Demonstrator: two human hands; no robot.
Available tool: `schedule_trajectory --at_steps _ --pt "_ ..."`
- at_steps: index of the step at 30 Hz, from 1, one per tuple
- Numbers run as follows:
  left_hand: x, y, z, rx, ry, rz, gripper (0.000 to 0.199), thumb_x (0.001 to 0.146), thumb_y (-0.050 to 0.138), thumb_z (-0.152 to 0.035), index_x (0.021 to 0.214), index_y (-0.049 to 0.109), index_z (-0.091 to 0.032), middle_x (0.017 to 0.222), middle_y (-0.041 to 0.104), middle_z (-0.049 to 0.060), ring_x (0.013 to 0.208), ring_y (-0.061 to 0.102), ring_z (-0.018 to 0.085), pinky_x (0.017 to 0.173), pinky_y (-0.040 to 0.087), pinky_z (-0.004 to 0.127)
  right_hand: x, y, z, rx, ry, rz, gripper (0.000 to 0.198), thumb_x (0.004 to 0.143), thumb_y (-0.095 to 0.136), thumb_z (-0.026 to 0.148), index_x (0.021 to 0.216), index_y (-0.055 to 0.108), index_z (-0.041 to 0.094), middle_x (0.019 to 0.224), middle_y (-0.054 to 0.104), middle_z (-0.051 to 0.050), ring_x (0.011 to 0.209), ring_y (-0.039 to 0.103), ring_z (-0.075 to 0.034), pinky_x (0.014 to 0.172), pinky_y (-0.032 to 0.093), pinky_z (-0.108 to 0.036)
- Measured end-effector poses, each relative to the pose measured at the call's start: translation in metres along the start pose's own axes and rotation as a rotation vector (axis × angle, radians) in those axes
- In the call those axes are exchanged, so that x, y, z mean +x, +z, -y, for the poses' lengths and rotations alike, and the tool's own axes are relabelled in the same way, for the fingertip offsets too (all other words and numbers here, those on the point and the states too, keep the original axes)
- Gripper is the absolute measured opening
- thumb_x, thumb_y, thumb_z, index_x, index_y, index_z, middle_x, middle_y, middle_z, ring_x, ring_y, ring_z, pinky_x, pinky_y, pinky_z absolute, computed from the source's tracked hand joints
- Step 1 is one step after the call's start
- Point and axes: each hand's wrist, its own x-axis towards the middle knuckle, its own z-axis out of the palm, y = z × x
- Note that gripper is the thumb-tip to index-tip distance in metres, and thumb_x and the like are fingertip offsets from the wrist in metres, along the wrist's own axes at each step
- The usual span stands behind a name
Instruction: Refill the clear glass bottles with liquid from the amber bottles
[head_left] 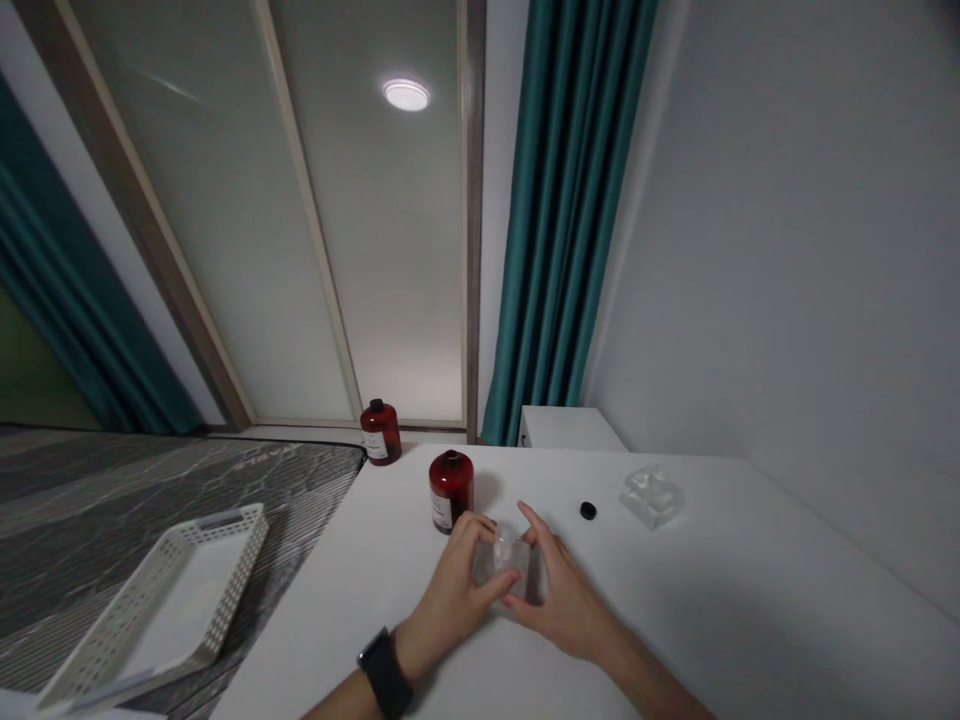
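Note:
A small clear glass bottle with a square body and a rounded clear top stands on the white table between my hands. My left hand is closed around its left side, thumb across the front. From the right, my right hand holds the bottle with its thumb low at the front, while the index finger sticks up and away. Just behind my left hand is a dark red bottle with a white label; its neck appears uncapped. A loose black cap lies to the right.
Another clear, square glass piece sits farther right on the white table. At the table's far left corner stands a second dark red bottle with a black cap. A white perforated basket rests on the dark striped surface at left.

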Motion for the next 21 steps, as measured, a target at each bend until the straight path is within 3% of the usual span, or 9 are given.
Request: schedule_trajectory --at_steps 4,7,10,13,21 --pt "-0.001 -0.002 0.000 0.017 0.038 0.044 0.025 0.075 0.071 -0.015 0.091 0.051 -0.021 0.112 0.055 0.007 0.110 0.055 0.026 0.098 0.043 0.040 0.000 -0.017 -0.008 0.037 -0.060 0.071 0.096 0.077 0.070 0.021 0.157 0.018 0.026 0.132 0.052 -0.010 0.127 0.049 -0.028 0.115 0.031 -0.050" --pt "0.000 -0.002 -0.002 0.026 0.000 0.070 0.036 0.074 0.071 -0.014 0.105 0.053 -0.020 0.114 0.057 0.009 0.110 0.055 0.026 0.098 0.044 0.041 0.002 -0.022 -0.012 0.117 -0.112 0.107 0.084 0.081 0.065 0.021 0.155 0.025 0.027 0.134 0.051 -0.010 0.125 0.051 -0.027 0.113 0.033 -0.049" --pt "0.000 -0.003 -0.003 0.008 -0.136 0.105 0.048 0.074 0.073 -0.016 0.116 0.052 -0.019 0.117 0.060 0.010 0.109 0.058 0.027 0.099 0.045 0.042 0.006 -0.021 -0.016 0.195 -0.196 0.021 0.066 0.088 0.057 0.025 0.149 0.034 0.025 0.127 0.052 -0.009 0.119 0.053 -0.026 0.110 0.037 -0.046" --pt "0.001 -0.003 -0.003 -0.020 -0.212 0.132 0.044 0.073 0.074 -0.018 0.113 0.054 -0.018 0.116 0.064 0.010 0.108 0.061 0.028 0.099 0.045 0.042 0.008 -0.016 -0.017 0.251 -0.254 -0.082 0.053 0.093 0.051 0.032 0.144 0.040 0.024 0.117 0.054 -0.008 0.112 0.055 -0.025 0.108 0.038 -0.044" --pt "0.002 -0.003 -0.007 -0.074 -0.203 0.139 0.042 0.074 0.074 -0.022 0.111 0.055 -0.018 0.114 0.067 0.011 0.109 0.062 0.030 0.099 0.047 0.043 0.000 -0.001 -0.001 0.371 -0.181 -0.012 0.066 0.091 0.059 0.039 0.150 0.033 0.025 0.120 0.059 -0.009 0.115 0.057 -0.026 0.104 0.042 -0.043"
